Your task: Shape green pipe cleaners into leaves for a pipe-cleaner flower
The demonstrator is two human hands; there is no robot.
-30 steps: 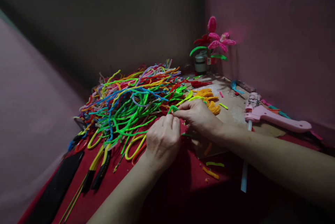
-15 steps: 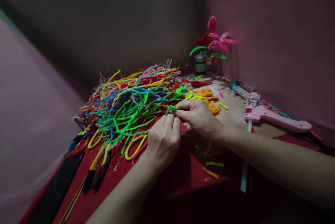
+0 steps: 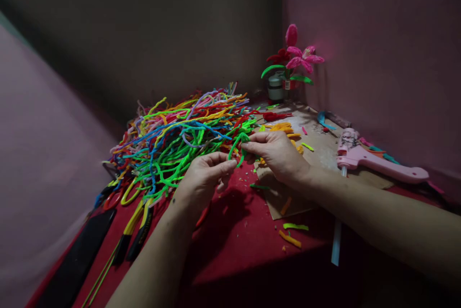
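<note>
bent green fuzzy stem [image 3: 234, 146] held over red cloth [image 3: 259, 236] by left edge of cardboard [image 3: 276, 197], right hand [image 3: 283, 156] pinching its top bend, left hand [image 3: 198, 178] pinching a lower end, long axis slanting down from right to left, both equally near.

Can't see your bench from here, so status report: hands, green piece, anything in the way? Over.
Right hand pinching bent green strand. Left hand at its lower end, hold unclear. Tangled pile crowding close beyond.
</note>
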